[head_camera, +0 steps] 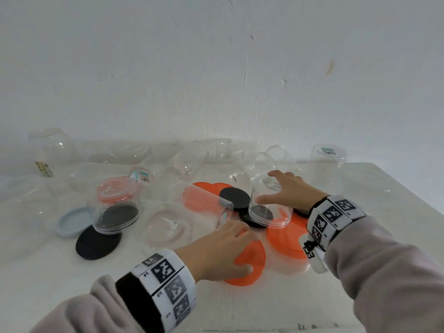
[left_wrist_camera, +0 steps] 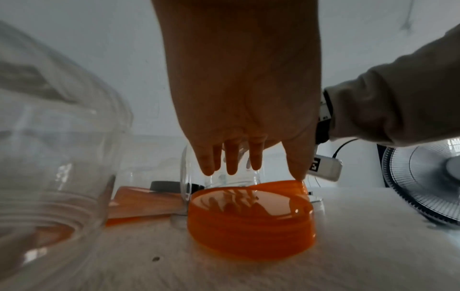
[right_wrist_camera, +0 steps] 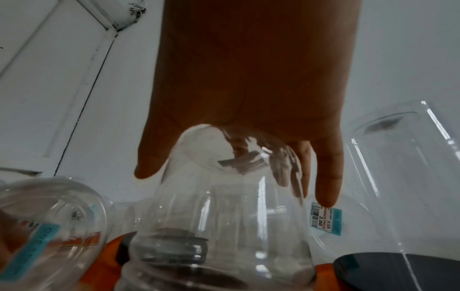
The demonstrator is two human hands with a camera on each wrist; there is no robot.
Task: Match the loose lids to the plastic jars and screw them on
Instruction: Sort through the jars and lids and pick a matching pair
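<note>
An orange lid lies at the front middle of the white table. My left hand reaches down over it. In the left wrist view the thumb tip touches the far rim of the orange lid, and the fingers hang straight just above it. My right hand holds a clear jar by its base end, thumb on one side and fingers on the other. The jar is tipped, its threaded mouth low over a black lid.
Several clear jars lie and stand along the wall, one upside down at the far right. More orange lids, black lids and a pale blue lid are scattered among them. The table's edge runs down the right side. A fan stands beyond it.
</note>
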